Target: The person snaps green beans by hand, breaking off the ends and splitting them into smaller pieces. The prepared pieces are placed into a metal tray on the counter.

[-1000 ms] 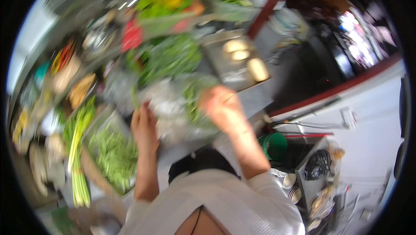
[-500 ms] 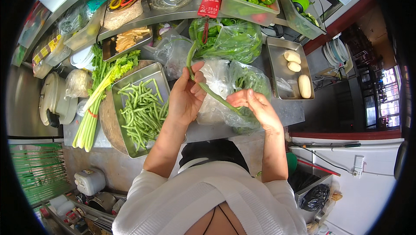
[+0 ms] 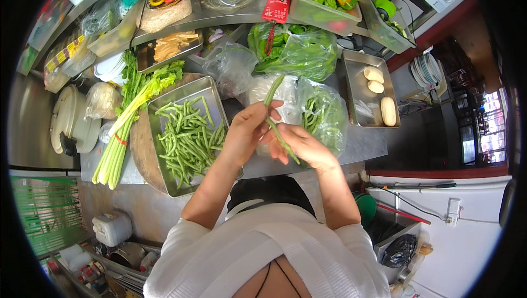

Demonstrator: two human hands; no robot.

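Observation:
One long green bean (image 3: 270, 96) is between my hands over the near part of the counter, tilted with its top away from me. My left hand (image 3: 248, 130) pinches it around the middle with thumb and fingers. Lower down, my right hand (image 3: 299, 143) has its fingers closed round the same bean, whose end sticks out below. To the left, a metal tray (image 3: 220, 96) holds a pile of shorter green bean pieces (image 3: 189, 144). Just beyond my right hand lies a clear plastic bag (image 3: 336, 127) with more long green beans inside.
Left of the tray, celery (image 3: 123, 138) overlaps a round wooden board (image 3: 141, 158). Bagged green peppers (image 3: 310, 56) lie at the back. On the right stands a metal tray (image 3: 351, 78) with peeled pale vegetables (image 3: 388, 111). Tubs and tools fill the shelf (image 3: 192, 23) behind.
My hands have come closer together and nearer my body. The bean now stands steeper, and my right hand has moved left and closed on its lower part.

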